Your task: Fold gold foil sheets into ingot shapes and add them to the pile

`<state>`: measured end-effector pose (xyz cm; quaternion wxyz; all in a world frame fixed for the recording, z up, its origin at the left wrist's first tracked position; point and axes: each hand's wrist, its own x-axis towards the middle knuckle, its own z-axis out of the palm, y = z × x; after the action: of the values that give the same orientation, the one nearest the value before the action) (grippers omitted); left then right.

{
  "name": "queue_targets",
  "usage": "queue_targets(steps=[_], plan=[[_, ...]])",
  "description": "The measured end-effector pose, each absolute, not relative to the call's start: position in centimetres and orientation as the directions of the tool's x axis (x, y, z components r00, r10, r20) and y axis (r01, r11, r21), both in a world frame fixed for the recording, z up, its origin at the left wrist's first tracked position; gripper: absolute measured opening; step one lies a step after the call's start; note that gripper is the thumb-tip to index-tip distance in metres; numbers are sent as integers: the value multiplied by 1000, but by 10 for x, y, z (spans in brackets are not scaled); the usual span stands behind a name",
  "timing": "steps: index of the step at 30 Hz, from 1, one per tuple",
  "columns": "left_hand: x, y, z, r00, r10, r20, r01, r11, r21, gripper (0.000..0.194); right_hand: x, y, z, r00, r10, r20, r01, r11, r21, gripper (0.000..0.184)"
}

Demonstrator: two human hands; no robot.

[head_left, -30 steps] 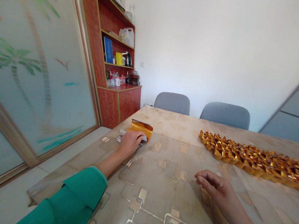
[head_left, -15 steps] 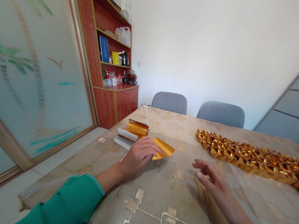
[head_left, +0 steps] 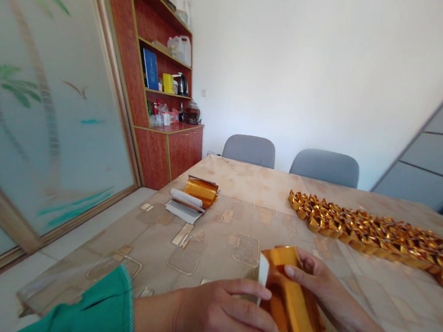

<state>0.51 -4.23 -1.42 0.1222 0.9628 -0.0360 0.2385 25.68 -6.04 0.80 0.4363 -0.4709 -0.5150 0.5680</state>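
Note:
A sheet of gold foil paper (head_left: 291,299), bent and with a white underside showing at one corner, is held between both hands low in the head view. My left hand (head_left: 228,315) grips its left edge, fingers closed against the sheet. On the right side, my right hand (head_left: 316,278) pinches the paper with the thumb on top; its other fingers are partly hidden behind it. Farther left lies a curled stack of gold paper sheets (head_left: 200,189) with white backs. Rows of folded gold paper pieces (head_left: 366,228) stand at the right.
The table (head_left: 243,183) has a patterned cover. Two grey chairs (head_left: 249,150) stand at its far side. A red-brown shelf cabinet (head_left: 151,150) with bottles and a kettle is at the back left, beside a frosted sliding door (head_left: 82,124).
My left hand has brought the gold sheet from near the stack toward me and to the right. My right hand, open before, has closed on the sheet's right side.

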Motion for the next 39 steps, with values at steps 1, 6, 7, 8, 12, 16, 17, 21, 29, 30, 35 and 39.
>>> queue_targets(steps=[1, 6, 7, 8, 12, 16, 17, 21, 29, 30, 35, 39], plan=[[6, -41, -11, 874, -1, 486, -106, -976, 190, 17, 259, -59, 8, -119, 990, -72, -3, -73, -997, 40], [9, -23, 2, 713, 256, 653, 143, -964, 222, 12, 276, -54, 11, 135, 959, 249, 240, 213, -947, 38], [10, -20, 2, 680, 319, 660, 189, -946, 263, 19, 277, -55, 12, 117, 939, 323, 286, 280, -916, 35], [10, -16, 2, 644, 377, 666, 231, -925, 301, 30, 276, -56, 13, 81, 915, 394, 328, 349, -878, 31], [10, -11, -3, 515, 525, 677, 386, -848, 364, 67, 265, -63, 13, -181, 810, 558, 436, 575, -692, 11], [8, -8, -6, 616, 507, 603, 412, -860, 301, 53, 262, -67, -1, -425, 780, 460, 457, 624, -635, 3], [7, -7, -6, 680, 478, 555, 378, -878, 293, 44, 264, -68, -6, -468, 783, 409, 474, 613, -632, 4], [9, -4, -9, 864, 354, 358, 271, -926, 262, 23, 275, -75, -17, -561, 790, 245, 518, 566, -641, 13], [21, -25, -14, 857, 380, 348, 360, -925, 125, 18, 282, -89, -7, -536, 803, 261, 475, 543, -693, 21], [23, -29, -16, 849, 392, 355, 378, -919, 112, 24, 280, -89, -5, -535, 806, 255, 474, 536, -699, 21], [29, -37, -21, 845, 365, 390, 383, -923, 34, 9, 273, -91, 2, -548, 809, 212, 496, 519, -696, 13], [25, -28, -18, 809, 400, 430, 433, -901, 22, 12, 274, -91, 5, -554, 816, 165, 521, 494, -696, 9]])
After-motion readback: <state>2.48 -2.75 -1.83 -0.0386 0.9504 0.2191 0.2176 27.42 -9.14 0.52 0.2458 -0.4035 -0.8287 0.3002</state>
